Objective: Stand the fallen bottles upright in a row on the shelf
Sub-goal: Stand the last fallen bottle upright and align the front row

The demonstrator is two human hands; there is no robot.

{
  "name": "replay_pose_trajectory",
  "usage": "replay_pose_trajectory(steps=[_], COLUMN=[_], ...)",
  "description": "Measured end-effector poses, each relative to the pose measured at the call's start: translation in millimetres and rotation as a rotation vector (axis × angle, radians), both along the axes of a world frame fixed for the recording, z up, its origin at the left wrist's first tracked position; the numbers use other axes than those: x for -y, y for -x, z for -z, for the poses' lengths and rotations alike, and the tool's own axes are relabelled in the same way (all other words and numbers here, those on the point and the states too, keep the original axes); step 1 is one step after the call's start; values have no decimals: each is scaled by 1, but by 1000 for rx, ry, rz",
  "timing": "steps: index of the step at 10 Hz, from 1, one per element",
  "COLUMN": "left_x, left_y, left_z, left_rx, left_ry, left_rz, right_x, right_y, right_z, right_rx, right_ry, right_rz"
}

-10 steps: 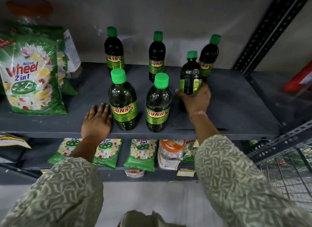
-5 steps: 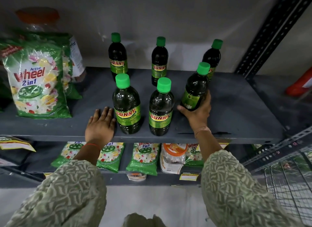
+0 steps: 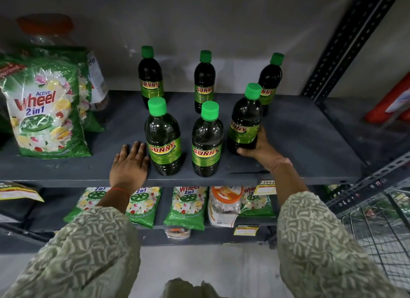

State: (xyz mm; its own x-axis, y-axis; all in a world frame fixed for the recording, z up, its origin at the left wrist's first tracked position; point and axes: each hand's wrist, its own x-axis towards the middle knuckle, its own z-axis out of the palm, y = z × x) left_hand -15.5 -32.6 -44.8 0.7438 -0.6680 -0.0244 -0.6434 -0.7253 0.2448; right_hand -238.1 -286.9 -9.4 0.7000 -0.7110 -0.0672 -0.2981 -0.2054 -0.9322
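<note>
Several dark Sunny bottles with green caps stand on the grey shelf. Three stand at the back: left, middle and right. Two stand upright near the front edge, one on the left and one in the middle. My right hand grips the base of a third front bottle, which leans slightly to the right. My left hand lies flat on the shelf, fingers together, just left of the front left bottle, holding nothing.
Green Wheel detergent bags stand at the shelf's left end, with a plastic jar behind them. More Wheel packets lie on the lower shelf. A perforated metal upright and a wire rack are at the right.
My right hand has turned the front right bottle so its label faces forward and brought it nearer to the front row. The left hand has stayed flat on the shelf.
</note>
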Motion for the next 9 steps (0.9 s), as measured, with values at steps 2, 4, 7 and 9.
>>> replay_pose_trajectory(steps=[2, 4, 7, 9], left_x=[-2, -2, -2, -2], left_y=[-1, 0, 0, 2], left_z=[2, 0, 0, -2], left_rx=[6, 2, -4, 1], left_ry=[-5, 9, 17, 27], left_rz=[0, -1, -7, 2], right_x=[-21, 0, -23, -48], right_y=[-13, -2, -14, 3], right_z=[13, 10, 12, 15], right_rx=[110, -4, 42, 15], right_ry=[56, -15, 111, 169], right_rz=[311, 123, 327, 384])
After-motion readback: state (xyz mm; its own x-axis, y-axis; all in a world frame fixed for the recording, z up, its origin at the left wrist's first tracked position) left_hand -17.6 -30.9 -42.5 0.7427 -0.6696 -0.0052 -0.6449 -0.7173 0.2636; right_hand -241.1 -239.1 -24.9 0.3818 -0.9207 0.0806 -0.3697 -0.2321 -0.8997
